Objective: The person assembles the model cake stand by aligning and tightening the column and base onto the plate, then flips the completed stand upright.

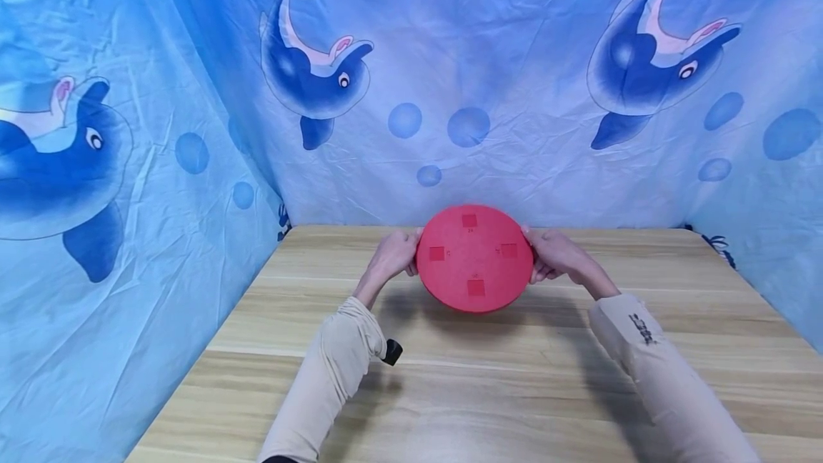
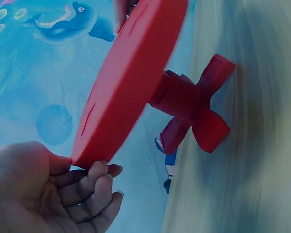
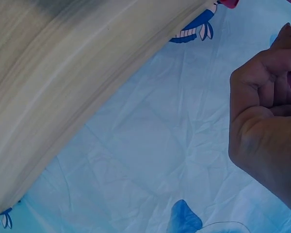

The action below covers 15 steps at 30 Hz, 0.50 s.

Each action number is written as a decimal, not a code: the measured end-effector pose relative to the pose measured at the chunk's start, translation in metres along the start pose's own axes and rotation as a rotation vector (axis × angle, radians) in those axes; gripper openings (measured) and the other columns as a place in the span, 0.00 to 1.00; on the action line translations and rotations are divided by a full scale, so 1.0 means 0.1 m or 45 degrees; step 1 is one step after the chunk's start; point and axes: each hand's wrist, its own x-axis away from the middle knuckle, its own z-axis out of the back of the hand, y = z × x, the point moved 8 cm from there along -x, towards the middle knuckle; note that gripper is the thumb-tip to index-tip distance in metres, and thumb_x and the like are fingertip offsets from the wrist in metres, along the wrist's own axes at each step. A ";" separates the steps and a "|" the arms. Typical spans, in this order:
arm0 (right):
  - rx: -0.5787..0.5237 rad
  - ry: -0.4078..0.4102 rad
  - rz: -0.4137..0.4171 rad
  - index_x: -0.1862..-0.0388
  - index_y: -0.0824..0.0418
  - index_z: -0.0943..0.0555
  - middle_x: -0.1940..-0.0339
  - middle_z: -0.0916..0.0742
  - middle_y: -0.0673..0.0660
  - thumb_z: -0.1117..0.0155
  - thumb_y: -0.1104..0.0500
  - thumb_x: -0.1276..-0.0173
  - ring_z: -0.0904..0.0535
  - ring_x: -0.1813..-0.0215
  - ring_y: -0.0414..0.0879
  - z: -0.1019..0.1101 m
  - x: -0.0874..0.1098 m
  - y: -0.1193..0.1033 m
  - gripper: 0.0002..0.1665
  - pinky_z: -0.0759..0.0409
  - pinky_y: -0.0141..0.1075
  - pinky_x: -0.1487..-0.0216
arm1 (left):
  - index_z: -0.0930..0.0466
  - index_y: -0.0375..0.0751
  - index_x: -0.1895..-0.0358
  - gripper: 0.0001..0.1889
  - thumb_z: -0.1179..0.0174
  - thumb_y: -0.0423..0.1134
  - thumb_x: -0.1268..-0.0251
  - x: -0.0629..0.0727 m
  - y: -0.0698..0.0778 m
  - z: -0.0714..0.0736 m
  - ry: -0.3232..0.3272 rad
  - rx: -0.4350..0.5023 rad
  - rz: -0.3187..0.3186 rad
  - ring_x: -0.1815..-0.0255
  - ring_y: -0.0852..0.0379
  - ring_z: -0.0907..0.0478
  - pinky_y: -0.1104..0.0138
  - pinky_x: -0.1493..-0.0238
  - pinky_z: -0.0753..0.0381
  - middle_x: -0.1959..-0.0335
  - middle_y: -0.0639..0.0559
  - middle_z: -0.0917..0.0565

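A small red round stool (image 1: 474, 257) is held between both hands over the far half of the table, its disc-shaped top tilted toward the head camera. Square recesses mark that disc. In the left wrist view, a short stem (image 2: 177, 99) joins the disc to splayed feet (image 2: 212, 132), close to the wood. My left hand (image 1: 393, 254) pinches the left rim between thumb and curled fingers. On the opposite rim, my right hand (image 1: 556, 254) grips with its fingers curled. The right wrist view shows mostly the back of that hand; its contact with the rim is largely out of frame.
The wood-grain table (image 1: 463, 391) extends to both sides and toward me. Behind it hangs a blue curtain (image 1: 514, 177) printed with dolphins, with another curtain side on the left. A small black object (image 1: 392, 352) sits at the left sleeve's cuff.
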 end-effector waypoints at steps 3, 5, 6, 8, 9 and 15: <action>-0.024 0.005 -0.022 0.75 0.65 0.18 0.83 0.14 0.56 0.60 0.41 0.13 0.19 0.81 0.41 -0.01 -0.02 0.04 0.39 0.23 0.29 0.78 | 0.18 0.37 0.79 0.31 0.52 0.52 0.16 -0.01 -0.03 -0.02 0.003 0.029 0.011 0.83 0.54 0.18 0.58 0.68 0.16 0.85 0.46 0.18; -0.045 0.018 -0.032 0.77 0.63 0.18 0.84 0.15 0.55 0.59 0.42 0.13 0.19 0.82 0.40 -0.01 -0.03 0.07 0.38 0.24 0.28 0.79 | 0.19 0.37 0.79 0.30 0.51 0.51 0.16 -0.02 -0.05 -0.04 0.007 0.043 0.022 0.83 0.55 0.19 0.57 0.67 0.15 0.86 0.46 0.19; -0.049 0.023 -0.032 0.78 0.63 0.19 0.84 0.15 0.55 0.59 0.43 0.13 0.20 0.82 0.40 -0.01 -0.04 0.08 0.38 0.25 0.28 0.79 | 0.19 0.37 0.80 0.30 0.51 0.51 0.16 -0.03 -0.06 -0.05 0.011 0.049 0.029 0.84 0.56 0.19 0.56 0.67 0.15 0.86 0.46 0.19; -0.055 0.031 -0.035 0.79 0.61 0.20 0.85 0.17 0.53 0.58 0.43 0.13 0.22 0.82 0.39 -0.01 -0.06 0.10 0.37 0.26 0.27 0.80 | 0.20 0.38 0.80 0.29 0.50 0.50 0.16 -0.04 -0.08 -0.06 0.019 0.061 0.048 0.84 0.57 0.20 0.55 0.66 0.14 0.86 0.46 0.19; -0.060 0.037 -0.041 0.80 0.60 0.20 0.86 0.17 0.52 0.58 0.43 0.13 0.22 0.82 0.38 -0.01 -0.06 0.12 0.37 0.27 0.27 0.81 | 0.20 0.38 0.80 0.29 0.50 0.50 0.16 -0.04 -0.09 -0.07 0.022 0.067 0.056 0.84 0.57 0.20 0.54 0.66 0.14 0.86 0.46 0.19; -0.079 0.049 -0.061 0.80 0.58 0.23 0.85 0.19 0.50 0.58 0.46 0.13 0.27 0.82 0.36 -0.03 -0.10 0.19 0.34 0.29 0.26 0.80 | 0.22 0.39 0.79 0.27 0.50 0.47 0.16 -0.08 -0.14 -0.11 0.030 0.134 0.072 0.84 0.59 0.23 0.57 0.67 0.12 0.84 0.47 0.20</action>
